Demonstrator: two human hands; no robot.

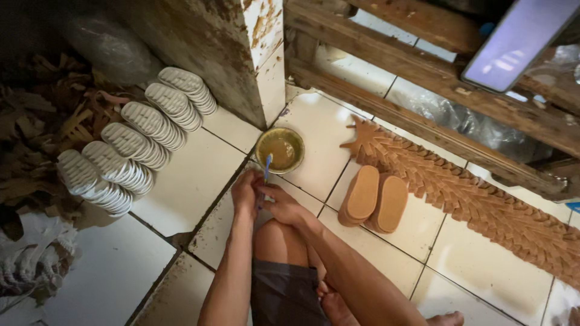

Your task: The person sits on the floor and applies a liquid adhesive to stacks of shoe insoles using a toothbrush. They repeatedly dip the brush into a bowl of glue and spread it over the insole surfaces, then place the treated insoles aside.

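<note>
A small round bowl (280, 150) sits on the white tiled floor (193, 175) just past the person's knee, holding a brownish-yellow glue-like liquid that coats its inside. A blue-handled brush (266, 171) stands with its upper end over the bowl's near rim. Both hands meet around the lower part of the handle: the left hand (246, 192) is curled closed on it, and the right hand (284, 205) is closed too, its fingers pressed against the left; whether it grips the brush itself I cannot tell. To the left, white ribbed shoe soles (136, 142) lean in overlapping stacks along the stained pillar (232, 54), beside a heap of brown leather scraps (48, 121). To the right of the bowl lie two small stacks of tan insoles (374, 202), touching side by side, and beyond them a long overlapping row of brown cut pieces (477, 202) runs along a wooden frame (423, 66). A phone with a lit screen (513, 42) rests up on that frame.
</note>
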